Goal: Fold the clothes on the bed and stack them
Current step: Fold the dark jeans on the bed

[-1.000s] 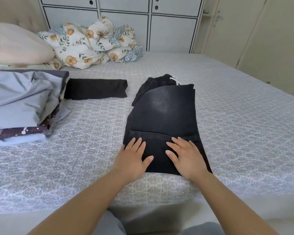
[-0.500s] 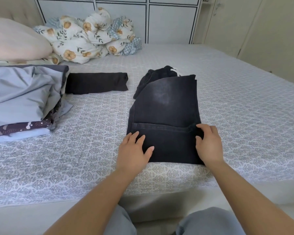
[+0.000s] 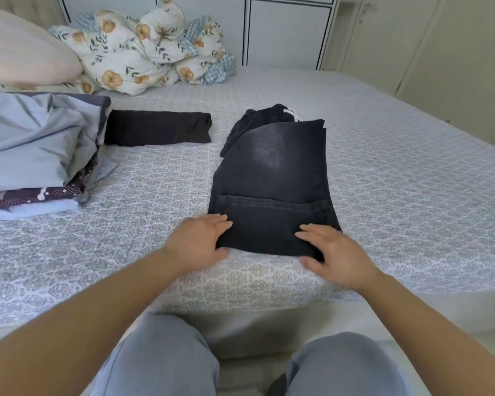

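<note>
The bed (image 3: 383, 167) fills most of the room, covered in a pale grey patterned spread. Against the cabinet doors (image 3: 286, 32) at its far end sits a bundled floral quilt (image 3: 143, 50), with a pinkish pillow (image 3: 20, 50) to its left. On the left side of the bed lies a stack of folded clothes (image 3: 37, 150), a light blue-grey piece on top and a dark dotted one lower down. Just beside that stack, touching its right edge, lies a folded black garment (image 3: 157, 127).

The dark jeans (image 3: 272, 181) lie folded lengthwise near the front edge of the bed, the waistband end with a white label pointing away.

The left hand (image 3: 196, 242) sits at the near left corner of the jeans; its fingers (image 3: 219, 221) lie straight and close together over the top of the fabric, thumb down at the hem. The right hand (image 3: 333, 254) is at the near right corner, fingers (image 3: 309, 234) lying over the denim, thumb below the hem, so the corner sits between them. Whether either thumb is tucked under the cloth, I cannot tell.
</note>
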